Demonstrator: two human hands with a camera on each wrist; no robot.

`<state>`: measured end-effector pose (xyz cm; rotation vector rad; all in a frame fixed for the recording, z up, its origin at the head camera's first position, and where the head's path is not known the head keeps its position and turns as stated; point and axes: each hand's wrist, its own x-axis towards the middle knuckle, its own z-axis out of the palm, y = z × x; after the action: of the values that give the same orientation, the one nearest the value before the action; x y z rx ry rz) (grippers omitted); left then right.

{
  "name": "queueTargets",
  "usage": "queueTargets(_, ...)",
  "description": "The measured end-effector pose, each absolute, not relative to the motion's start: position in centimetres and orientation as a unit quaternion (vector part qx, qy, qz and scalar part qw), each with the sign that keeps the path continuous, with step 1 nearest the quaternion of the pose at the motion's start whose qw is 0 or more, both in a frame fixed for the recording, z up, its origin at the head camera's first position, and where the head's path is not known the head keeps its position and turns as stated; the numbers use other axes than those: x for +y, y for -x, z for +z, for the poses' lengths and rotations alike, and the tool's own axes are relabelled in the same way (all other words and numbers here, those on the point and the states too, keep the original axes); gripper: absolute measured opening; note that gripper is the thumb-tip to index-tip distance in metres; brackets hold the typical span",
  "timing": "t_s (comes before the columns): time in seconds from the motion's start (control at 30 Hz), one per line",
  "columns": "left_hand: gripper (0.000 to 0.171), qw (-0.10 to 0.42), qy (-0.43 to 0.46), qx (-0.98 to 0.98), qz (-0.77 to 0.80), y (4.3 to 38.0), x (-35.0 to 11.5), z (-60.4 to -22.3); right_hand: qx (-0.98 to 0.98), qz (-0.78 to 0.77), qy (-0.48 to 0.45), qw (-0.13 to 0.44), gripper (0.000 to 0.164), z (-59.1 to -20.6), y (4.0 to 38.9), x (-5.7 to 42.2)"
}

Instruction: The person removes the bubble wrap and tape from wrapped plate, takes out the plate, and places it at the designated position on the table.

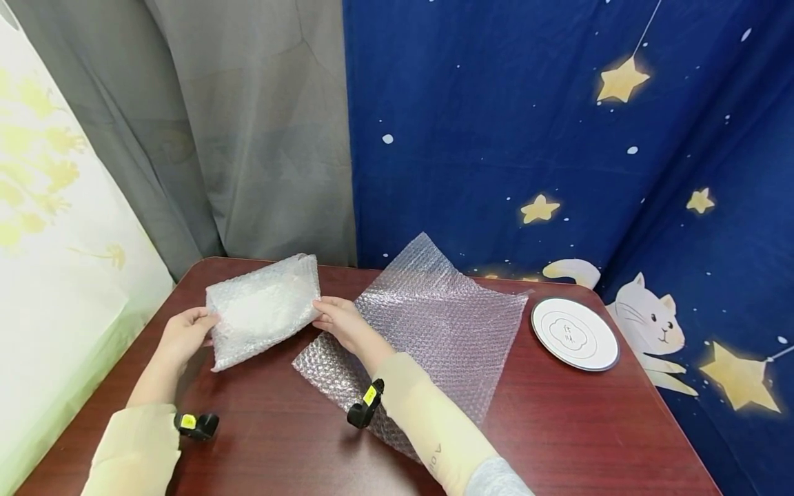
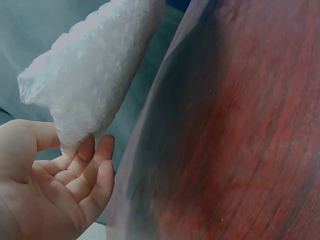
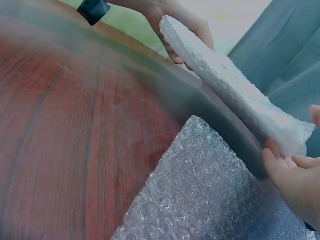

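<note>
A flat bundle of bubble wrap (image 1: 263, 310) with something white inside is held up above the left side of the table. My left hand (image 1: 189, 331) pinches its left end between thumb and fingers; the left wrist view shows the thumb and fingertips at the wrap's (image 2: 95, 75) lower corner. My right hand (image 1: 341, 320) grips the right end. In the right wrist view the bundle (image 3: 235, 95) is tilted and clear of the table, with both hands at its ends. Under my right forearm lies a loose sheet of bubble wrap (image 1: 446, 331).
A white plate (image 1: 573, 334) with a dark rim and a printed motif lies at the table's right edge. The dark red wooden table (image 1: 558, 427) is bordered by a grey curtain (image 1: 273, 138) and a blue starry curtain (image 1: 471, 138) behind. A pale patterned curtain hangs on the left.
</note>
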<state>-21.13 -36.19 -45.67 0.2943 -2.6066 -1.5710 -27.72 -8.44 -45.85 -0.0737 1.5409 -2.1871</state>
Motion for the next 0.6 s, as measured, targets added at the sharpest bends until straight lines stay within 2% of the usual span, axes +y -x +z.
queueTargets(0.3, 0.042, 0.061, -0.077, -0.864, -0.494, 21.1, -35.6, -45.1, 0.55, -0.804, 0.046, 0.223, 0.031, -45.7, 27.8, -7.9)
queueTargets(0.6, 0.04, 0.067, -0.057, -0.864, -0.495, 20.6, -34.4, -44.3, 0.565, -0.791, 0.072, 0.223, 0.029, -45.1, 27.6, -6.6)
